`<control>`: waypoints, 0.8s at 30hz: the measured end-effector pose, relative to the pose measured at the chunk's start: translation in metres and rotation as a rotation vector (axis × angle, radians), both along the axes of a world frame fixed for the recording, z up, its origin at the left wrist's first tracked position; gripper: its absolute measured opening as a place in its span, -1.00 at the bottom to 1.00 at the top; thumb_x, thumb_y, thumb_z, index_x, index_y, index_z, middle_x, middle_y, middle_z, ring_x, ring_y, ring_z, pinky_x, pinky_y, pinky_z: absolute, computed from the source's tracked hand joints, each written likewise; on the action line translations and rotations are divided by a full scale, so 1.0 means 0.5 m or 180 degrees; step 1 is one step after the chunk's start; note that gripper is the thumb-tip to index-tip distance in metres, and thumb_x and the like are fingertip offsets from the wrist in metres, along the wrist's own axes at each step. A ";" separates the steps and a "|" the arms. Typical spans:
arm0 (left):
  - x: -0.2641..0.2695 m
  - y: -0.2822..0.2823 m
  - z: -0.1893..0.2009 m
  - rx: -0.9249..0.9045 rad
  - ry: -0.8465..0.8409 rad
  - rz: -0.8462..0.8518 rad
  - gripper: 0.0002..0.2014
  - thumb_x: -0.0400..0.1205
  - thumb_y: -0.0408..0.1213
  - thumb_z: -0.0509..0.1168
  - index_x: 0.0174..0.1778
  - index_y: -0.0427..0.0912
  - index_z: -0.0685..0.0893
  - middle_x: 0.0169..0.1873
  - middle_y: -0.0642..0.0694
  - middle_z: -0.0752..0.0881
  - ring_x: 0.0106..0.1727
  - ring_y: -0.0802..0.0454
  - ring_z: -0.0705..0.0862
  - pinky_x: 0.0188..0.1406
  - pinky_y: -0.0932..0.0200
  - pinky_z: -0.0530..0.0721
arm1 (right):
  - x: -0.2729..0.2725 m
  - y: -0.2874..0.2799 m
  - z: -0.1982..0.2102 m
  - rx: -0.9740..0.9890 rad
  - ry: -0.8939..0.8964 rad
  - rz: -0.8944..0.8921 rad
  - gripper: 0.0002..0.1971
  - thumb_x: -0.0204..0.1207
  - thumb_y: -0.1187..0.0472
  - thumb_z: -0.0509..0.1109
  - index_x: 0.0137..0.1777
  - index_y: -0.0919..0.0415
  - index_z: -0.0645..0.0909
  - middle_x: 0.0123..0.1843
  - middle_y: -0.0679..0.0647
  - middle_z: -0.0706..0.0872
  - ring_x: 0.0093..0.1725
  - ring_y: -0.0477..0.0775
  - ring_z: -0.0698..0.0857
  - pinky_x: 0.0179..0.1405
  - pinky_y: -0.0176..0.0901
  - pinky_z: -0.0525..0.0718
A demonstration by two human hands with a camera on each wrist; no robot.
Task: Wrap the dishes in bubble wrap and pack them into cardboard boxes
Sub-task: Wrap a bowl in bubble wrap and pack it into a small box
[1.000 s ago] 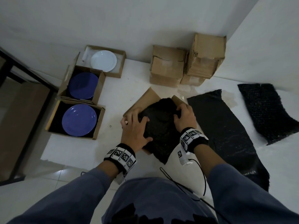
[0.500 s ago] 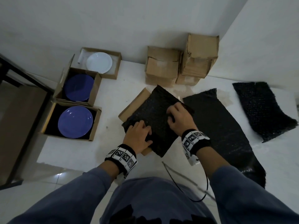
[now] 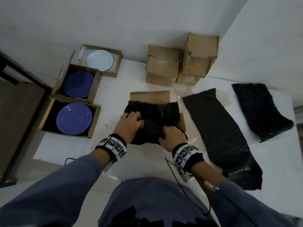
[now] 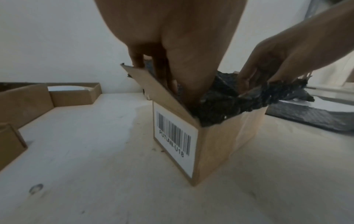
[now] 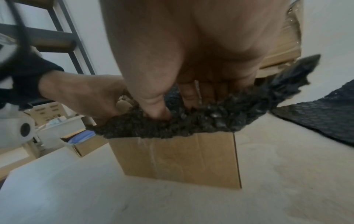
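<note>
An open cardboard box (image 3: 150, 95) (image 4: 216, 144) (image 5: 178, 157) stands mid-table, stuffed with a black bubble wrap bundle (image 3: 157, 115) (image 4: 220, 106) (image 5: 191, 124); whatever is wrapped inside is hidden. My left hand (image 3: 131, 122) (image 4: 166, 84) pushes straight fingers down between the box's left flap and the wrap. My right hand (image 3: 170, 136) (image 5: 172, 109) pinches the wrap's near edge, thumb in front and fingers behind, where it spills over the box's front wall.
At the left, open boxes hold two blue plates (image 3: 73, 118) (image 3: 78, 84) and a white plate (image 3: 99, 60). Closed boxes (image 3: 164, 69) are stacked at the back. Two black bubble wrap sheets (image 3: 218, 128) (image 3: 260, 112) lie to the right. The table's front edge is near my wrists.
The box has turned square to me and the wrapped bundle has sunk into it. My right hand came from the bundle's far side to its near edge; the left shifted up the left side.
</note>
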State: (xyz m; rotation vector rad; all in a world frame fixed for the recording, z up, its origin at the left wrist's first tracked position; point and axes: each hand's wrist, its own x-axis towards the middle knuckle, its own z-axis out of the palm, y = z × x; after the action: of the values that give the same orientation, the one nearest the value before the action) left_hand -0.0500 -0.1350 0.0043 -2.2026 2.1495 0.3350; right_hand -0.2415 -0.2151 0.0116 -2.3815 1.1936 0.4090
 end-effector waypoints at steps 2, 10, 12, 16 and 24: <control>-0.006 0.007 0.001 -0.0153 0.0185 0.0013 -0.65 0.23 -0.51 0.49 -0.15 -0.04 0.72 0.01 -0.11 0.60 -0.01 -0.15 0.60 -0.10 -0.04 0.53 | -0.003 0.003 0.016 0.0062 0.0000 -0.0051 -0.80 0.50 0.10 0.39 -0.04 0.19 0.49 0.05 0.18 0.65 0.06 0.31 0.68 -0.18 -0.01 0.59; -0.048 -0.020 0.014 0.0288 0.0591 0.0384 -0.33 0.40 -0.21 0.53 0.44 -0.03 0.45 0.27 -0.09 0.46 0.25 -0.09 0.53 0.00 -0.02 0.65 | 0.026 -0.040 0.030 -0.0304 -0.0235 0.0686 -0.40 0.40 0.39 0.41 0.45 0.18 0.39 0.29 0.23 0.47 0.27 0.31 0.51 0.18 0.15 0.62; -0.042 -0.021 0.000 0.0490 0.0626 0.0548 -0.24 0.40 -0.17 0.54 0.52 -0.04 0.38 0.31 -0.10 0.44 0.30 -0.10 0.53 0.03 -0.06 0.67 | 0.030 -0.047 0.015 -0.0070 0.0109 0.0591 -0.26 0.41 0.34 0.46 0.58 0.19 0.24 0.37 0.27 0.41 0.34 0.34 0.49 0.27 0.18 0.60; -0.047 -0.013 -0.018 0.0464 0.0600 0.0630 -0.22 0.45 -0.18 0.50 0.59 -0.08 0.33 0.35 -0.09 0.48 0.30 -0.08 0.60 -0.02 0.00 0.66 | 0.029 -0.044 -0.013 0.0092 0.0150 0.0406 -0.21 0.43 0.33 0.47 0.63 0.26 0.19 0.39 0.28 0.43 0.37 0.31 0.51 0.29 0.13 0.59; -0.046 -0.032 -0.035 0.0647 0.0442 0.0608 -0.23 0.42 -0.11 0.48 0.55 -0.15 0.36 0.31 -0.15 0.49 0.23 -0.13 0.58 -0.02 0.04 0.48 | 0.040 -0.045 -0.039 -0.0304 0.0386 0.0495 -0.34 0.43 0.16 0.46 0.52 0.20 0.34 0.35 0.24 0.45 0.31 0.27 0.52 0.23 0.06 0.53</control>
State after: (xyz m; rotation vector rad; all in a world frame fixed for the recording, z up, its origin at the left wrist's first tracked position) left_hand -0.0731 -0.1509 -0.0134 -2.3304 1.8692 0.7017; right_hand -0.2212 -0.2374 -0.0077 -2.5741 1.1055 0.5653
